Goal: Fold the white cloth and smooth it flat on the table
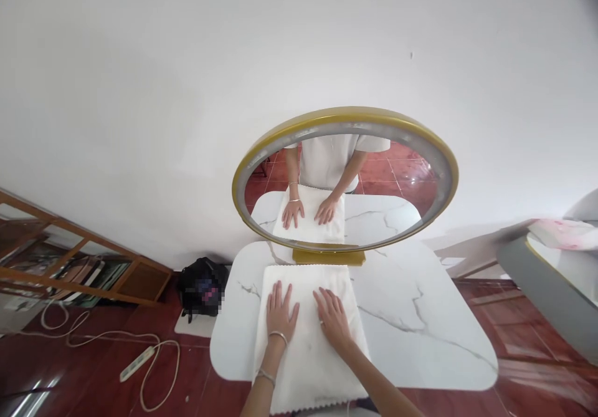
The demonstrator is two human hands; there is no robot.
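Note:
A white cloth (308,367) with a scalloped edge lies spread over the middle of a white marble-patterned table (420,342), its near end reaching past the front edge. My left hand (281,311) rests flat on the cloth's left part, fingers spread, with bracelets on the wrist and forearm. On the right part of the cloth lies my right hand (332,317), a ring on one finger, its fingers stretched out and slightly bent. Neither hand grips anything. Faint creases and small grey marks show on the cloth between and below the hands.
An oval gold-framed mirror (346,115) stands on a gold base (329,257) at the table's back, reflecting the arms and cloth. To the left are a black bag (199,286), a power strip (137,364) with its cord, and a wooden shelf (84,236). Another table (551,280) stands right.

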